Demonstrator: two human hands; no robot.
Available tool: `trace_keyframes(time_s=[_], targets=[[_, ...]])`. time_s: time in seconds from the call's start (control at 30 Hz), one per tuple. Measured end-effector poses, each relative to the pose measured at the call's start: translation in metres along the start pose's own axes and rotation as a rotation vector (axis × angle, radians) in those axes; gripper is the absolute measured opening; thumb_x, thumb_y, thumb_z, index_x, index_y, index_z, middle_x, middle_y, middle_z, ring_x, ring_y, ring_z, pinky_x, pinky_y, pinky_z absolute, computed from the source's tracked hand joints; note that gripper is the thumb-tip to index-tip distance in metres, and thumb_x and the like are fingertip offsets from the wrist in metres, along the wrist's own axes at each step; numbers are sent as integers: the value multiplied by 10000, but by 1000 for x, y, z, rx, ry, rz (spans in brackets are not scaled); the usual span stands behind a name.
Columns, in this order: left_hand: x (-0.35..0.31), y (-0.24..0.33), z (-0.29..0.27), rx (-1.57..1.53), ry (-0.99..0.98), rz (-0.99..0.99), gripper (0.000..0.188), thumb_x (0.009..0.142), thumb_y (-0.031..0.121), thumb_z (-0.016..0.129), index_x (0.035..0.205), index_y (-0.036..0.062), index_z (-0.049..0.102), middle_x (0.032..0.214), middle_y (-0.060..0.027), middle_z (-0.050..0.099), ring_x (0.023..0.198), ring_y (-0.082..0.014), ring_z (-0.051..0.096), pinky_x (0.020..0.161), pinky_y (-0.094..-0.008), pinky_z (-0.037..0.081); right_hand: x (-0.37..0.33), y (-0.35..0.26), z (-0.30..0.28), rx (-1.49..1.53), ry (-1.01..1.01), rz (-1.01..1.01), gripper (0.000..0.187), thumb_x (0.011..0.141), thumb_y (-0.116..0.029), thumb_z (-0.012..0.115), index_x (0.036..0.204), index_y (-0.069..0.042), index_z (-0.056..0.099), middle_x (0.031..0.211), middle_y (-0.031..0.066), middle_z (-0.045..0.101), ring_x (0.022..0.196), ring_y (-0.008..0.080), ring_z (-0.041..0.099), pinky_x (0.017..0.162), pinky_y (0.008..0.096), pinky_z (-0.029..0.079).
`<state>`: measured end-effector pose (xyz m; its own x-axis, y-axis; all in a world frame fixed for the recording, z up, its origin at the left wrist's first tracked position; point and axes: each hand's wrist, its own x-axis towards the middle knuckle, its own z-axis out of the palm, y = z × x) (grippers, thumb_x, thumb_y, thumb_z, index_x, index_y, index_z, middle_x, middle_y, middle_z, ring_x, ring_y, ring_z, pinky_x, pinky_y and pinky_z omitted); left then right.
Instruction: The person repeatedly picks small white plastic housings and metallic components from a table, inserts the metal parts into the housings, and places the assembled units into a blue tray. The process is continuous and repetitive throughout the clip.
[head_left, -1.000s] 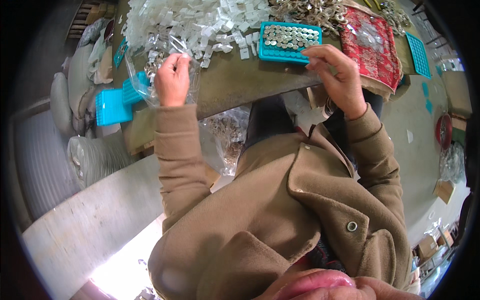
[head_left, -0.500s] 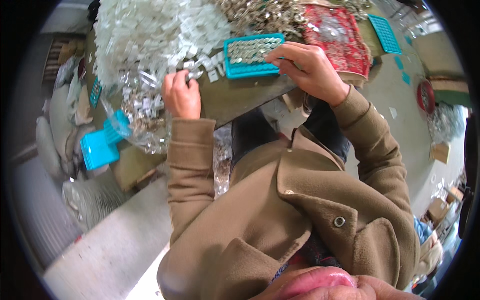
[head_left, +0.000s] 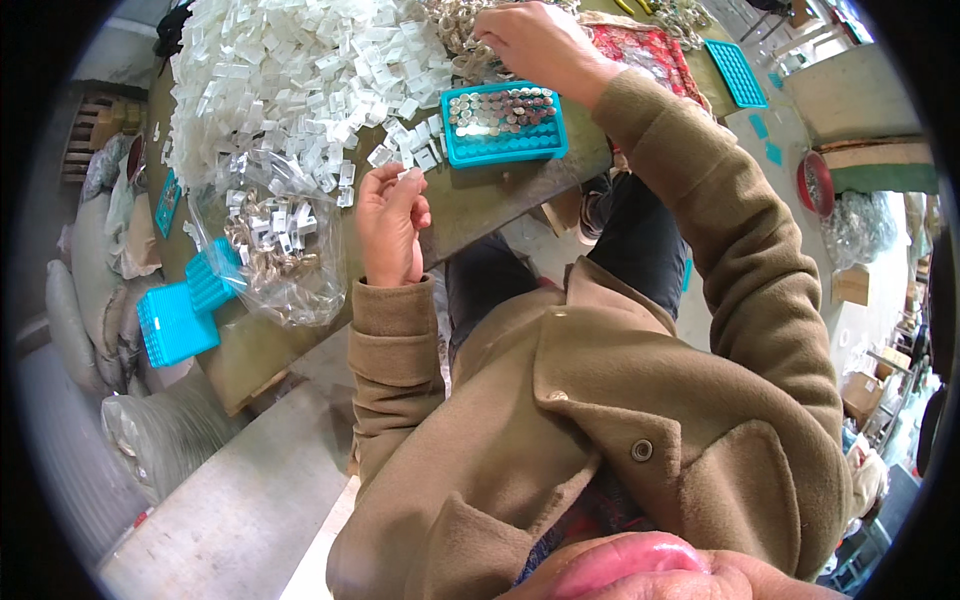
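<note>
Tray [head_left: 540, 145] was at my 12 o'clock: upper rows held discs [head_left: 500, 106], lower mostly bare. Left grip [head_left: 392, 222] pinched a white piece [head_left: 409, 174]; right grip [head_left: 545, 45], beyond tray, couldn't tell.

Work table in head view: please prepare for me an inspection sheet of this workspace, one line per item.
Surface: greenish table, loaded with piles.
Things: white pieces heaped; blue tray partly filled with shiny round pieces; metal pile behind it.
Clutter: clear bag of mixed pieces, stacked blue trays, red cloth.
Hands: left hand curled by the white pieces, grip unclear; right hand at the metal pile, contact unclear.
Cables: nothing seen.
Surroundings: sacks at left, red basin at right.
</note>
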<state>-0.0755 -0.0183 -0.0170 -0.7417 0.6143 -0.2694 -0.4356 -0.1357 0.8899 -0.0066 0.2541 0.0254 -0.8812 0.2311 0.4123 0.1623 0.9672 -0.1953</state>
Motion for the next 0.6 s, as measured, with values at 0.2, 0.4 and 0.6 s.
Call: trace_keyframes(time_s=[0.2, 0.4, 0.6], targets=[[-9, -3, 7, -203, -107, -142, 123, 950, 128, 700, 1037, 76, 631, 838, 10, 634, 656, -40, 564, 555, -189, 460, 11, -9, 28, -150, -114, 121, 113, 824, -124, 616, 753, -60, 675, 752, 160, 697, 732, 328, 713, 616, 440, 558], [-12, -1, 9, -303, -147, -191, 95, 962, 129, 678, 1029, 89, 624, 909, -20, 674, 687, -51, 593, 580, -200, 489, 2, -2, 26, -70, -53, 192, 220, 909, -277, 632, 842, -67, 625, 801, 142, 664, 782, 363, 658, 698, 455, 510], [-11, 5, 16, -304, -156, -280, 140, 974, 156, 651, 1093, 95, 610, 961, -35, 650, 787, -96, 612, 624, -223, 506, -5, -3, 22, 33, -55, 134, 181, 882, -259, 637, 844, -83, 621, 802, 115, 660, 812, 350, 666, 710, 464, 517]])
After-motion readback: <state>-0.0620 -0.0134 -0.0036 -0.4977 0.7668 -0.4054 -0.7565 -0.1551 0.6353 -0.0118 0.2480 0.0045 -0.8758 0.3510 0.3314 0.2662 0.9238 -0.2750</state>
